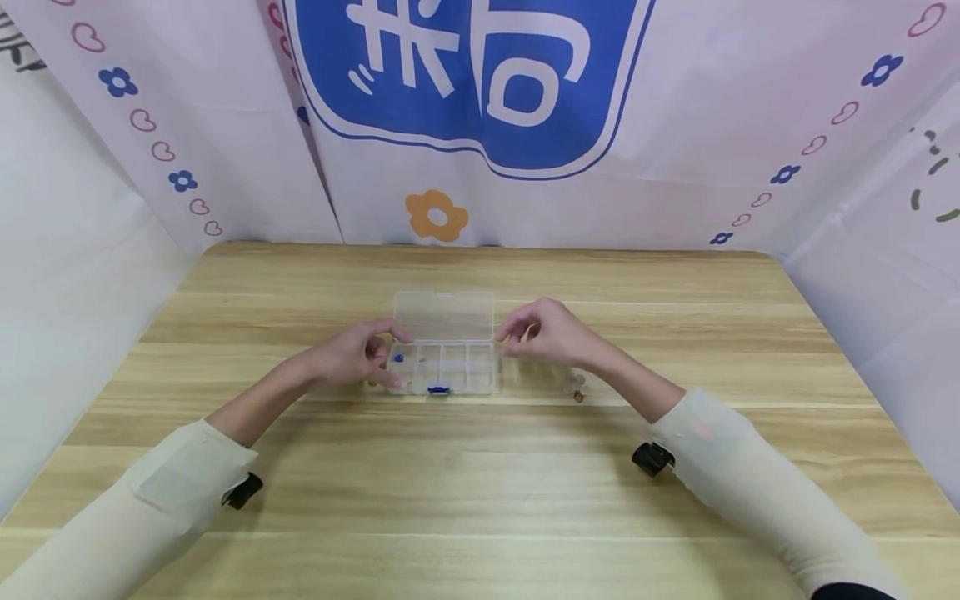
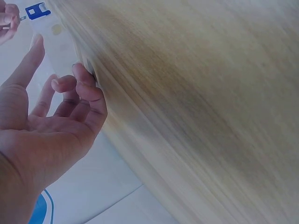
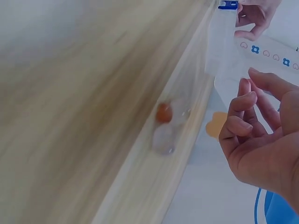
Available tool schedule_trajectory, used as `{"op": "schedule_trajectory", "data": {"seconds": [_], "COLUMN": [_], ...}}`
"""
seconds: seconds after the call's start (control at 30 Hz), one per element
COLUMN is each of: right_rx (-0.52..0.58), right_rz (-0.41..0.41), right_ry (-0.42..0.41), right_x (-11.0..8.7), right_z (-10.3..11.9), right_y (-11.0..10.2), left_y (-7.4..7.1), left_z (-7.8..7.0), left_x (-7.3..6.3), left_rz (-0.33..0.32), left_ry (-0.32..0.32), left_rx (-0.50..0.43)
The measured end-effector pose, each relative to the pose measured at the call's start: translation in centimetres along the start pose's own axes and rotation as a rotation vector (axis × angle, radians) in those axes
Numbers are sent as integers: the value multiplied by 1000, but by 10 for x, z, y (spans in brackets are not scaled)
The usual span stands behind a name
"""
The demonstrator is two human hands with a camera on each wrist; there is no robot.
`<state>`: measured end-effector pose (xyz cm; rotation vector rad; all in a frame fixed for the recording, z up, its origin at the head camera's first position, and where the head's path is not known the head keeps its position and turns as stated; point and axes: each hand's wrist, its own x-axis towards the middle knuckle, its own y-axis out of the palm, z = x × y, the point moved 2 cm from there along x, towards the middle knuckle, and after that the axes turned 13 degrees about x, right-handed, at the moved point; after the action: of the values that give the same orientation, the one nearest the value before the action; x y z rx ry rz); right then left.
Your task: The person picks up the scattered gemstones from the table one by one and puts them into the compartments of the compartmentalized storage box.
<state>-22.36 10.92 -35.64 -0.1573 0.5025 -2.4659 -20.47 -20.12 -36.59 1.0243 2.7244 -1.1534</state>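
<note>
Head view shows me the clear compartment box (image 1: 480,360) toward the table's far edge, lid (image 1: 444,317) raised. A blue piece (image 1: 399,357) occupies its far-left compartment; an orange-brown bead (image 3: 163,113) and clear rounded pieces (image 3: 162,139) lie outside, right, so I judge the sorting partly done, closing left. Left hand (image 1: 358,354) has thumb and forefinger spread at the left end; right hand (image 1: 551,332) is loosely bent, apparently empty; I can't confirm contact. Bare tabletop (image 1: 450,483) nearside offers generous room.
</note>
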Motion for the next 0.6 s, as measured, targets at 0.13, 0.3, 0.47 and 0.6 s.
{"op": "schedule_trajectory", "data": {"seconds": [0.13, 0.3, 0.47, 0.6], "right_rx": [-1, -6, -35, -52], "right_rz": [7, 19, 34, 51], "right_ry": [24, 50, 61, 63], "right_x": [-9, -21, -30, -37], "right_z": [-7, -15, -21, -26], "right_y": [-7, -16, -25, -32], "left_y": [-1, 0, 0, 0], "left_z": [1, 2, 2, 2], "left_x": [0, 0, 0, 0], "left_rz": [0, 3, 0, 1], "left_ry": [8, 15, 15, 22], "left_rx": [2, -2, 4, 1]}}
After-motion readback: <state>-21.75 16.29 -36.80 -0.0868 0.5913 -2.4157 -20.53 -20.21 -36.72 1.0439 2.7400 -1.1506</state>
